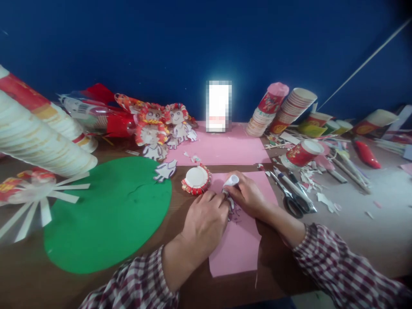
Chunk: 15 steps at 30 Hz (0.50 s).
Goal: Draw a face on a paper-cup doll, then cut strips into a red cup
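My left hand [206,221] and my right hand [246,195] meet over a pink paper sheet [238,244] on the brown table. The right hand grips a small white glue tube [231,180], tip down. Fingers of my left hand are curled and press a small white paper cut-out [232,211] against the pink sheet; most of it is hidden under the fingers. Just left of the hands lies a round white and red paper-cup piece [196,179].
A big green paper circle [112,214] lies left. Paper dolls [161,126], a second pink sheet [222,148] and stacked cups [280,109] stand at the back. Scissors [294,197], pens and scraps lie right. A stack of white plates [38,137] leans at far left.
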Motion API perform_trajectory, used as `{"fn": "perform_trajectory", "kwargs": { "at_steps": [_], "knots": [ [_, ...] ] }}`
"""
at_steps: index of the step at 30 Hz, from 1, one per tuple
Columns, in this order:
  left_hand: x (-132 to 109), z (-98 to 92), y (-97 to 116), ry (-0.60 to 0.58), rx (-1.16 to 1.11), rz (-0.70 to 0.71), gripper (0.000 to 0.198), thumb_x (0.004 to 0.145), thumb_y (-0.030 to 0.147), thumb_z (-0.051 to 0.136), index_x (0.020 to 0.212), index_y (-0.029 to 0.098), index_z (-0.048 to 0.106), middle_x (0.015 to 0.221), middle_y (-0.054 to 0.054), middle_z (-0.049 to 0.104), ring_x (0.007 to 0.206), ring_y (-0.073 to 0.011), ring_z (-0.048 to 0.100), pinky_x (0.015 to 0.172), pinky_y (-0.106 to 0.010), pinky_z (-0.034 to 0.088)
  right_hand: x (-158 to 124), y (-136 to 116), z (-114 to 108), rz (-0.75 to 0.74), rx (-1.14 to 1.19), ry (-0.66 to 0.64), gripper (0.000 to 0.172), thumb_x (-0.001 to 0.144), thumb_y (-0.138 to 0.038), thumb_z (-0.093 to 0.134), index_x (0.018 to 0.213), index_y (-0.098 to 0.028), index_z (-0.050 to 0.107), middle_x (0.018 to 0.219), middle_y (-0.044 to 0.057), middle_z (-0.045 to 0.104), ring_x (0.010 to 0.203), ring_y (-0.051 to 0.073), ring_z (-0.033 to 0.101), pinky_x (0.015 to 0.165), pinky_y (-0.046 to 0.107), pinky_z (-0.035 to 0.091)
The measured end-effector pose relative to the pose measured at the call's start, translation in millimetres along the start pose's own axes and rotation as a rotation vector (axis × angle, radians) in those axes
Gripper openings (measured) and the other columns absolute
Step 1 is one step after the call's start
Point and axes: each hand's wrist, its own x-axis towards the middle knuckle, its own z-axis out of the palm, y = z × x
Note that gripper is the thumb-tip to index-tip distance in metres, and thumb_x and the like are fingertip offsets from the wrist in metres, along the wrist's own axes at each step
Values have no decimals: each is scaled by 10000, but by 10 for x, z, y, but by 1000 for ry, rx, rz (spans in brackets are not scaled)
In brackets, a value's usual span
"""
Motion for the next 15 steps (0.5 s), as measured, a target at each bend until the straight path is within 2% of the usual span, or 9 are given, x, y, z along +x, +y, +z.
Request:
{"fn": "perform_trajectory", "kwargs": {
  "at_steps": [5,12,15],
  "knots": [
    [2,-4,0,-5,-1,-4,192,873,175,457,1004,181,598,942,-64,611,899,-240,520,778,-391,462,14,-23,-1,-17,-34,-6,91,916,-286,429,929,-205,470,917,57,584,800,191,552,705,281,415],
    [-3,-20,6,0,-3,-11,186,878,178,455,989,193,603,954,-64,615,909,-231,530,787,-380,464,-7,-12,-38,61,98,185,125,925,-309,414,895,-199,464,786,31,582,728,171,555,695,262,422],
    [3,-22,8,-11,3,-12,185,881,186,453,990,191,602,956,-60,614,903,-233,528,782,-390,467,-19,-9,-45,65,144,160,130,915,-325,444,897,-201,478,769,16,584,703,158,554,670,247,424]
  ]
}}
